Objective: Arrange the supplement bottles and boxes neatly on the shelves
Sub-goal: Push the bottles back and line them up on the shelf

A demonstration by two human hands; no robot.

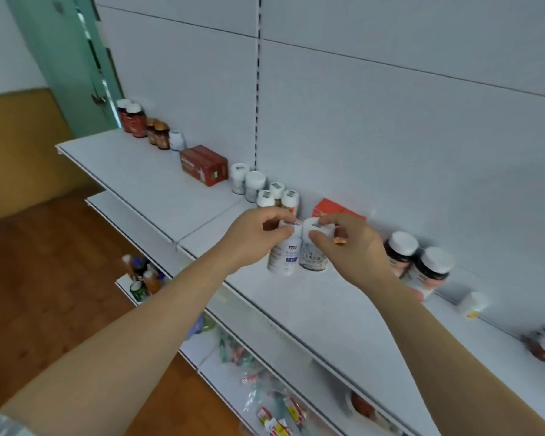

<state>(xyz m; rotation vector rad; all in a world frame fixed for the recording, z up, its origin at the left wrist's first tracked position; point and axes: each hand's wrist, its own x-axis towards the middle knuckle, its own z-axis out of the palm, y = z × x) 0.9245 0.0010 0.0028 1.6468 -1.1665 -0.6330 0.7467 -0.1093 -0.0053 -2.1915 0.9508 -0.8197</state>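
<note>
At frame centre my left hand (252,237) pinches the cap of one white bottle (282,256); my right hand (343,243) pinches the cap of its touching neighbour (312,256). Both stand on the top shelf (296,297). An orange box (328,209) sits just behind.

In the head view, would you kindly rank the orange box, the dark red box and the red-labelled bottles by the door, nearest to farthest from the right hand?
1. Orange box, just behind the right hand.
2. Dark red box, further left on the shelf.
3. Red-labelled bottles, far left end.
</note>
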